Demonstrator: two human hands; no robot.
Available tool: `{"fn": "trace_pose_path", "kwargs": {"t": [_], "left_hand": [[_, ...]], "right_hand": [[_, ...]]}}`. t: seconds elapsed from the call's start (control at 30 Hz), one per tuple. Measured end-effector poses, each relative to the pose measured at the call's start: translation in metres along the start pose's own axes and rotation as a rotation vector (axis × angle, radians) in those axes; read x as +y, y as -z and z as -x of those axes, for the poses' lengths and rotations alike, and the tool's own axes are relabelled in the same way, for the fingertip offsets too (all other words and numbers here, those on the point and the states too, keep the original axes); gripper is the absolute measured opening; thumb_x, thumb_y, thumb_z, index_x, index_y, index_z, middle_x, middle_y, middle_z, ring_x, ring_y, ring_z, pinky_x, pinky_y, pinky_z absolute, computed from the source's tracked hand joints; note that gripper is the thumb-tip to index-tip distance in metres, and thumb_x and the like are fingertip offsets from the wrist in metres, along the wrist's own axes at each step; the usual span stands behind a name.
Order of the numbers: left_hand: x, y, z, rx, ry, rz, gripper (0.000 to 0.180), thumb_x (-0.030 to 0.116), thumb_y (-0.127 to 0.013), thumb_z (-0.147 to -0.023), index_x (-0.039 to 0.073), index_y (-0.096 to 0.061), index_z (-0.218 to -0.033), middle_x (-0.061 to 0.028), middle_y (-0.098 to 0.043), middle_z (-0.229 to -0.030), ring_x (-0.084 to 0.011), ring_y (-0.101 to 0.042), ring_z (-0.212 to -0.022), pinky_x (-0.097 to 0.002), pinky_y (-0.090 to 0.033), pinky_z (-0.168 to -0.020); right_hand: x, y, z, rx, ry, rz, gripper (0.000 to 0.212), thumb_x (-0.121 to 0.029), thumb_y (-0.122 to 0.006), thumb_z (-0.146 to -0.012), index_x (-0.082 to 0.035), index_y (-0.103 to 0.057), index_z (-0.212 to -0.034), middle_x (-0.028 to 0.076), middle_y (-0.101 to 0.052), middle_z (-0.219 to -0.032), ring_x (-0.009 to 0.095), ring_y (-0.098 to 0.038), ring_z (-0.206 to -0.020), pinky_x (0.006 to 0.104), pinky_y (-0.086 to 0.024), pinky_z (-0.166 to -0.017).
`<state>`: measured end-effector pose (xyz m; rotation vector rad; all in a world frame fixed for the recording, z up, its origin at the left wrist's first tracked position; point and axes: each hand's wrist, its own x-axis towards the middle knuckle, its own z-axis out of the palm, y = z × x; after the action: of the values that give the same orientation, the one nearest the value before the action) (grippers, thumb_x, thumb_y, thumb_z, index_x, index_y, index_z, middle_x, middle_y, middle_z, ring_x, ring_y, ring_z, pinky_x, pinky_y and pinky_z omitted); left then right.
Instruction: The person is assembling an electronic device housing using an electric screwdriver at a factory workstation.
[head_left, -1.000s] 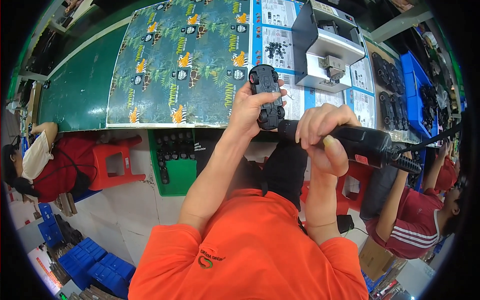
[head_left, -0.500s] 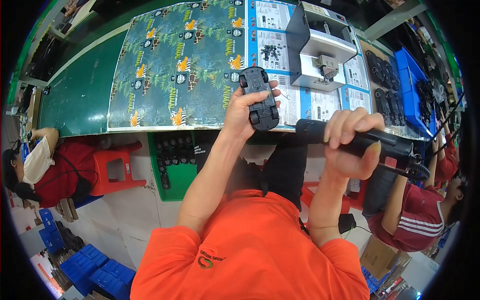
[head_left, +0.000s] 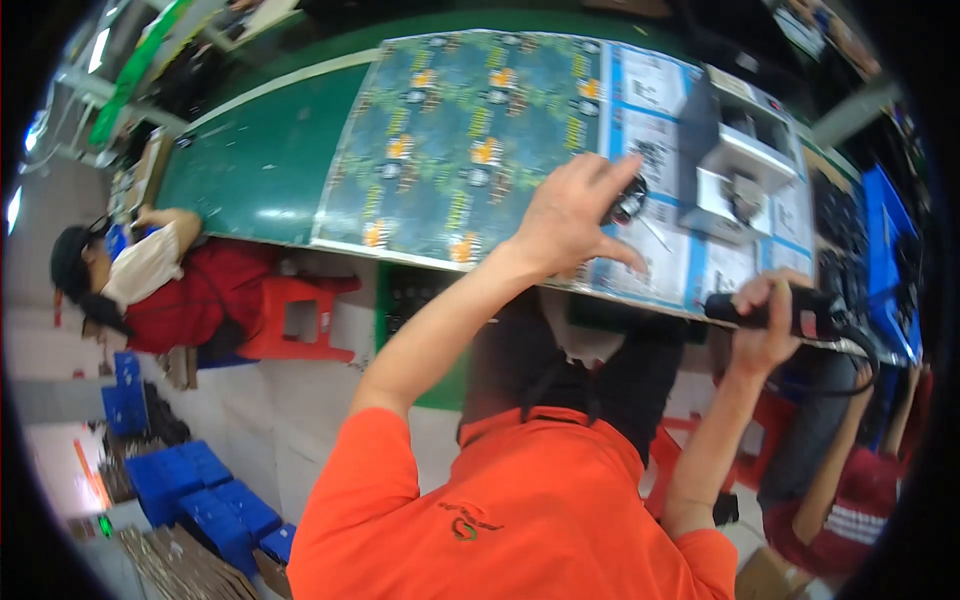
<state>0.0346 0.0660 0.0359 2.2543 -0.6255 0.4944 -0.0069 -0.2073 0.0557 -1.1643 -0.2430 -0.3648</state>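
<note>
My left hand (head_left: pixel 572 222) is over the printed sheets near the table's front edge, its back toward me, thumb and forefinger spread. Between them shows the dark end of a black toy car (head_left: pixel 629 201); the rest of the car is hidden behind the hand, and the hand seems to keep hold of it. My right hand (head_left: pixel 772 325) is wrapped round a black corded electric screwdriver (head_left: pixel 728 307), lying sideways with its narrower end to the left. Its cable loops down at the right. The picture is somewhat blurred.
A grey-white machine (head_left: pixel 745 185) stands on the table at the right, a small heap of black parts (head_left: pixel 650 155) beside it. Beyond are rows of black parts (head_left: pixel 838 225) and a blue bin (head_left: pixel 885 250). Co-workers sit at left and right, near red stools (head_left: pixel 300 320).
The view has swung, shifting the scene rightward. My left hand has turned over, so the car's underside no longer shows. My right hand still grips the screwdriver, now farther from the left hand.
</note>
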Motion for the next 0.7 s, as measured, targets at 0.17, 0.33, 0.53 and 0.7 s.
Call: {"fn": "trace_pose_path", "kwargs": {"t": [0.17, 0.33, 0.53, 0.7], "left_hand": [[-0.068, 0.065, 0.028, -0.434, -0.062, -0.546, 0.096, 0.063, -0.075, -0.061, 0.010, -0.050, -0.136, -0.0122, -0.055, -0.110, -0.0309, -0.054, -0.105, -0.0467, -0.041, -0.094], [-0.110, 0.182, 0.082, -0.325, -0.054, -0.984, 0.097, 0.063, -0.075, -0.064, 0.010, -0.046, -0.140, -0.0159, -0.049, -0.134, -0.0347, -0.047, -0.125, -0.0546, -0.030, -0.108], [-0.067, 0.100, 0.079, 0.100, -0.061, -0.473, 0.052, 0.028, -0.080, -0.072, 0.004, -0.062, -0.115, -0.0148, -0.062, -0.116, -0.0344, -0.059, -0.107, -0.0470, -0.047, -0.092], [0.045, -0.049, 0.010, 0.058, -0.316, 0.063, 0.028, 0.000, -0.070, -0.077, 0.001, -0.064, -0.104, -0.0151, -0.065, -0.103, -0.0338, -0.064, -0.092, -0.0410, -0.052, -0.079]], "right_hand": [[0.008, 0.009, 0.004, -0.018, 0.010, 0.006, 0.011, -0.008, -0.057, -0.092, -0.001, -0.051, -0.099, 0.006, -0.049, -0.071, 0.015, -0.049, -0.056, 0.0266, -0.042, -0.055], [0.011, 0.012, 0.001, -0.087, 0.019, -0.007, 0.014, -0.013, -0.055, -0.095, 0.000, -0.052, -0.100, 0.005, -0.048, -0.073, 0.013, -0.046, -0.058, 0.0255, -0.040, -0.056], [0.002, 0.007, 0.003, -0.040, 0.050, 0.059, 0.014, -0.010, -0.056, -0.092, 0.001, -0.051, -0.098, 0.006, -0.050, -0.070, 0.013, -0.048, -0.056, 0.0250, -0.042, -0.054], [-0.020, 0.017, 0.018, 0.021, -0.006, 0.083, 0.009, 0.000, -0.054, -0.083, 0.001, -0.050, -0.091, 0.008, -0.052, -0.067, 0.014, -0.048, -0.050, 0.0262, -0.044, -0.047]]}}
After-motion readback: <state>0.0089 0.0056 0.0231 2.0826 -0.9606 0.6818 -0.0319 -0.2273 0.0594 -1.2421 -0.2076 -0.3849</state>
